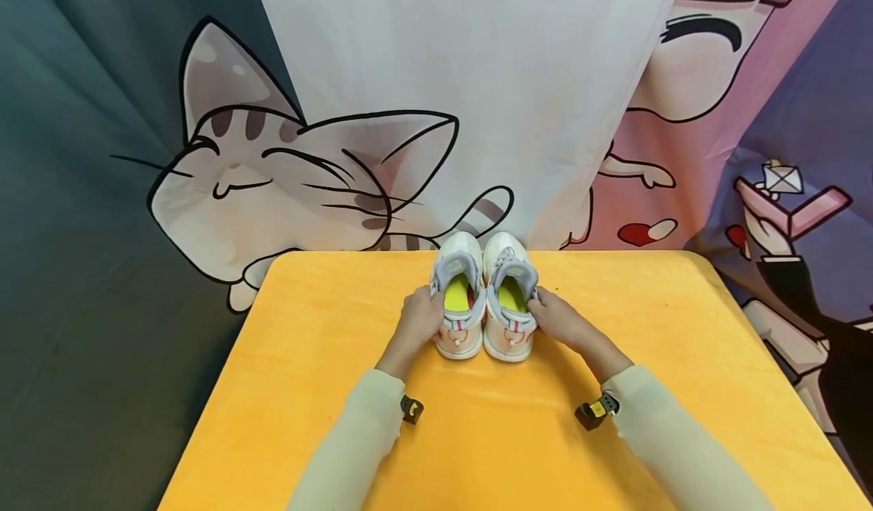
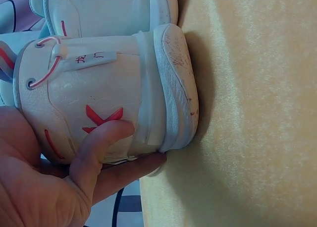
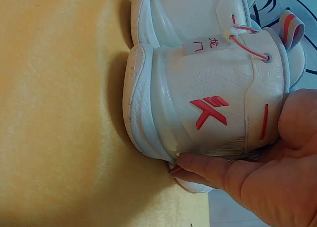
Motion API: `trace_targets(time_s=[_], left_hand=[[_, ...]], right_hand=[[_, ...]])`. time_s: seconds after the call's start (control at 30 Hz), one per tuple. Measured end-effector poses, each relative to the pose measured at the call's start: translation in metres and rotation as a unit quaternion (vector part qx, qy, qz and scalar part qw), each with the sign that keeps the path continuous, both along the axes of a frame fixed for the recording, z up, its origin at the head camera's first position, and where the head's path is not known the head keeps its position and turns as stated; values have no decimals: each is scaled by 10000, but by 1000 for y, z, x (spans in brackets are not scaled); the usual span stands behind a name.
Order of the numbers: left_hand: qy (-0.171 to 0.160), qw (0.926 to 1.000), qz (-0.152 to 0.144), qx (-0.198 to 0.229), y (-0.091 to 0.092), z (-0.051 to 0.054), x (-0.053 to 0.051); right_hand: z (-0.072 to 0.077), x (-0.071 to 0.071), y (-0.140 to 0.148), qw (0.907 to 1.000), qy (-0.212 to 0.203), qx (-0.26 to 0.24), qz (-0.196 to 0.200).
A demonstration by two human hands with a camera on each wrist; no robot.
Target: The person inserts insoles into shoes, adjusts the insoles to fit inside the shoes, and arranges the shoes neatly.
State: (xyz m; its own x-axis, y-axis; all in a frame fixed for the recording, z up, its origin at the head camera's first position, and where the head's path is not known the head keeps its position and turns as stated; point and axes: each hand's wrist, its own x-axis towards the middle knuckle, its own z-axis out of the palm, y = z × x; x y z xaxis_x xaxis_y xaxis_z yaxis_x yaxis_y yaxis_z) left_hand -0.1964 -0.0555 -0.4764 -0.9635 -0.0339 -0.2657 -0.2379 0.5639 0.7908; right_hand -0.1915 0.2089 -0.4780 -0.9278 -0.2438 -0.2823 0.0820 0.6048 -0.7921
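A pair of white sneakers stands side by side on the yellow table, heels toward me and toes pointing away. In the head view my left hand (image 1: 420, 315) grips the outer side of the left sneaker (image 1: 459, 340). My right hand (image 1: 561, 318) holds the right sneaker (image 1: 508, 343) by its outer side, near the collar. Yellow-green insoles show inside both. The left wrist view shows fingers (image 2: 101, 138) against the left sneaker's heel (image 2: 99, 88), which bears a red mark. In the right wrist view, fingers (image 3: 208, 167) lie along the right sneaker's lower side (image 3: 198, 98).
The yellow-covered table (image 1: 327, 306) reaches back to a hanging cloth (image 1: 470, 64) printed with a cartoon cat and figures. The sneakers' toes are close to the table's far edge. A small black camera (image 1: 592, 414) is strapped to each wrist.
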Motion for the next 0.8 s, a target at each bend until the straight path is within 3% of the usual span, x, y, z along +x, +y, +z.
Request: trace_targets(time_s=[0.13,0.27,0.43,0.6,0.73,0.8], left_hand=[[121,9999,-3,44,1,0,2],[161,9997,179,92,0,-1,3],[210,9993,200,221,-2,-4,0],[268,9992,21,294,-9,-6,-5],[566,9980,-284,-55,-19,-6,-4],[800,9954,-416,-332,-27,-5,-2]], right_hand=[[2,1,1,9999,86,124,-42],[2,0,1,10000,46,-11,18],[1,-5,2,9997,122,-198,26],[0,-8,7,9988,63,-479,75],[-1,-4,19,9972,-66,-725,164],[-1,1,29,9983,146,-541,165]])
